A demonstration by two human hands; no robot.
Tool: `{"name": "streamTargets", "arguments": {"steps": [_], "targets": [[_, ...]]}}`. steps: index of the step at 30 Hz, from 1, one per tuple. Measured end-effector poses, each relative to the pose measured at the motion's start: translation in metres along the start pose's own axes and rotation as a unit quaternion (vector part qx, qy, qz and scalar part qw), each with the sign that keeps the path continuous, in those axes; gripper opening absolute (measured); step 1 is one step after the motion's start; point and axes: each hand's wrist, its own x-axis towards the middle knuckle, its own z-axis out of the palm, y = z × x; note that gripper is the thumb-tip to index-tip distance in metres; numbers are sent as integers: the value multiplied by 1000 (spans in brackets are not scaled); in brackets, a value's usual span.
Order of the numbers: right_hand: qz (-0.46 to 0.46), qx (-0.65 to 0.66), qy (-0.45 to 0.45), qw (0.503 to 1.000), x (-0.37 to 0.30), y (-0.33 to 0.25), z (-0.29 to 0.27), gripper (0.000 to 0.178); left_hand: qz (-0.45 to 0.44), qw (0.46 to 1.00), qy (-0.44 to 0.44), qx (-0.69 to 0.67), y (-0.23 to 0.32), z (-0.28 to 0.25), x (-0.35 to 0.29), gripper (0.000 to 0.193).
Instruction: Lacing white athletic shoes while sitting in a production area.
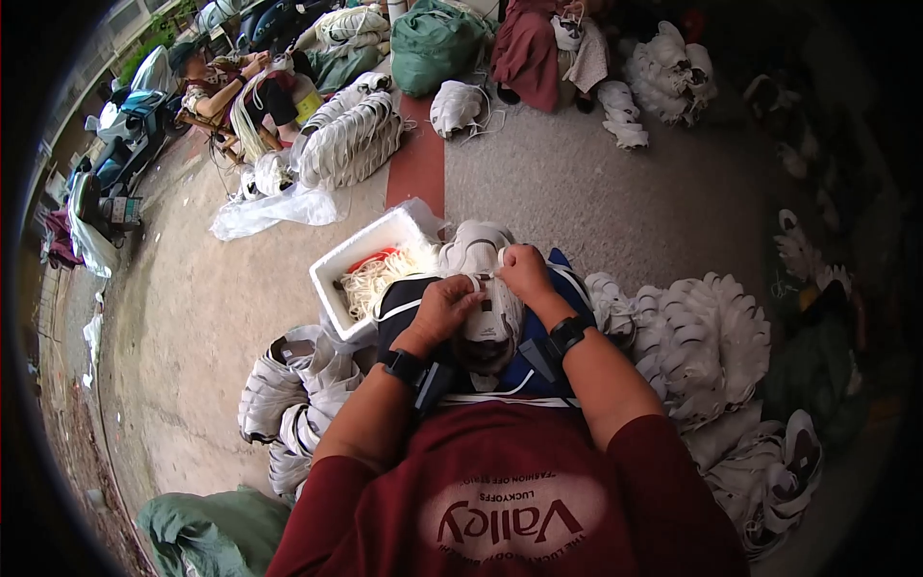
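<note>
A white shoe (487,327) with a dark opening lies on my lap, its collar toward me. My left hand (445,310) is closed at the left of its lacing area, with a bit of white shoelace (475,284) at the fingertips. On the other side, slightly farther off, my right hand (526,276) is pinched shut on white lace; the fingers partly cover it. Just beyond both hands rests a second white shoe (473,242). Dark and blue cloth (540,348) is spread beneath the work.
A white foam box (332,298) holding loose cream laces stands front-left. Bundles of white shoes lie left (264,394) and right (707,337). Farther off are more shoe bundles (351,139), a green sack (436,46), a seated person (231,91), another person's legs (527,58) and parked scooters (125,144).
</note>
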Motion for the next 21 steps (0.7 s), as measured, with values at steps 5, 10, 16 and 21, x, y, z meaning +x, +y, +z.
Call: {"name": "streamTargets", "arguments": {"steps": [5, 10, 16, 21], "targets": [[-86, -176, 62, 979, -26, -9, 11, 12, 8, 998, 51, 41, 20, 7, -7, 14], [-136, -189, 0, 973, -35, -22, -3, 13, 19, 986, 56, 157, 28, 10, 1, 16], [-145, -149, -51, 977, -20, -7, -10, 9, 15, 944, 20, 329, 29, 23, 17, 14], [-106, -32, -83, 990, -20, 2, -19, 12, 72, 923, 70, 371, 21, 31, 17, 14]]}}
